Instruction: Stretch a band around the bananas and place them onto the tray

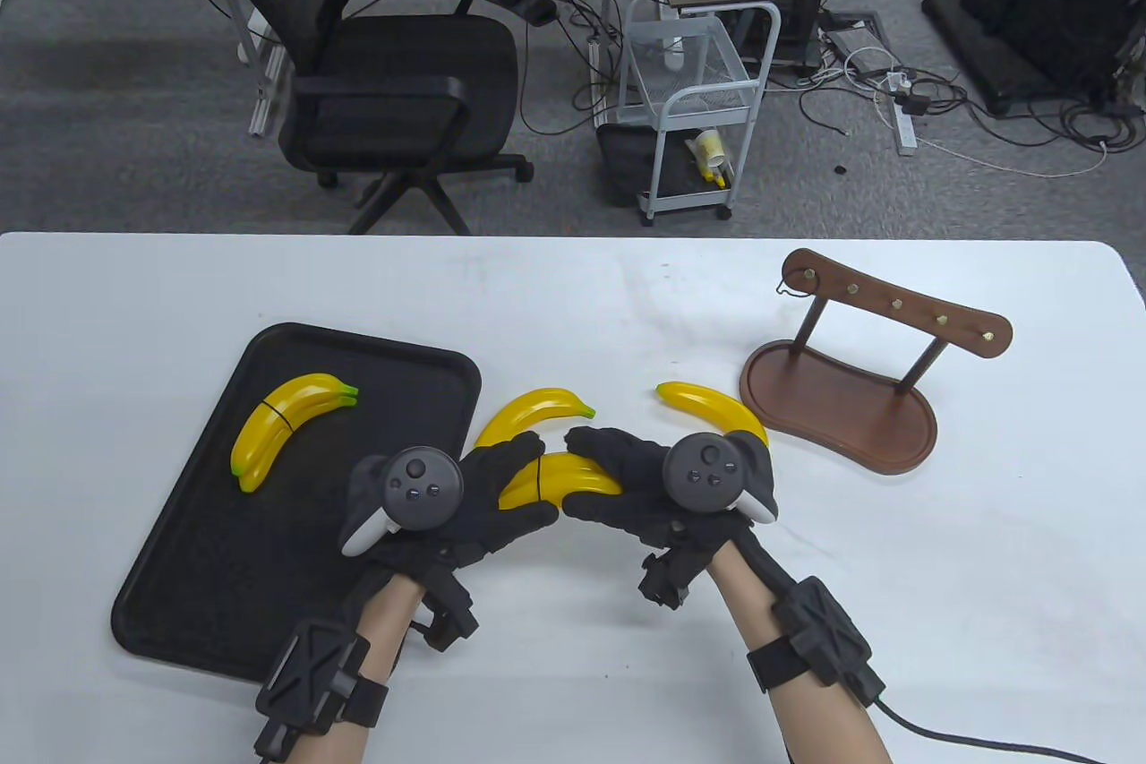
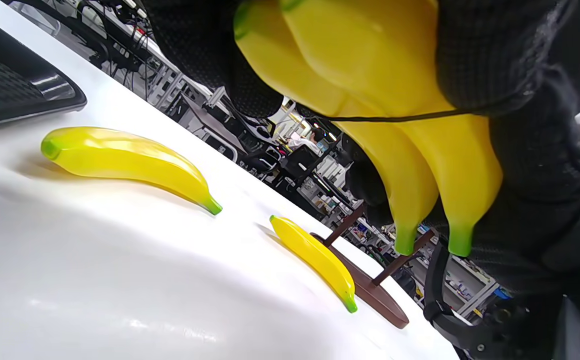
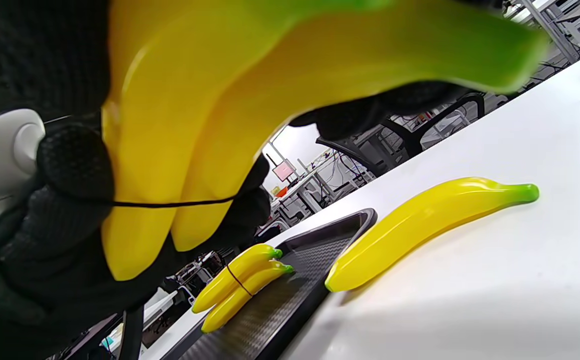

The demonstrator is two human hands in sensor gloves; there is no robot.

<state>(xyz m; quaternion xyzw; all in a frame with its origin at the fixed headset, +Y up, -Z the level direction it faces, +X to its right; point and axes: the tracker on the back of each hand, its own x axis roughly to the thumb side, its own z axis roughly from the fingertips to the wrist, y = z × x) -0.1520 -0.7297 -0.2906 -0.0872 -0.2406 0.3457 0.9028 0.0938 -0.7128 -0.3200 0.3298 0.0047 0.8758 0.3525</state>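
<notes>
Both hands hold a pair of yellow bananas (image 1: 560, 482) just above the table, right of the black tray (image 1: 206, 567). My left hand (image 1: 501, 491) grips the pair's left end and my right hand (image 1: 609, 477) grips its right end. A thin black band (image 2: 400, 118) runs round the two bananas near their middle and over the left glove's fingers; the right wrist view shows the band (image 3: 170, 203) too. A banded pair of bananas (image 1: 286, 424) lies on the tray. Two single bananas lie loose on the table, one banana (image 1: 533, 410) behind the hands, another banana (image 1: 716, 407) behind the right hand.
A brown wooden stand (image 1: 859, 388) with a peg bar sits at the table's right. Beyond the far table edge stand a black office chair (image 1: 385, 65) and a white trolley (image 1: 694, 101).
</notes>
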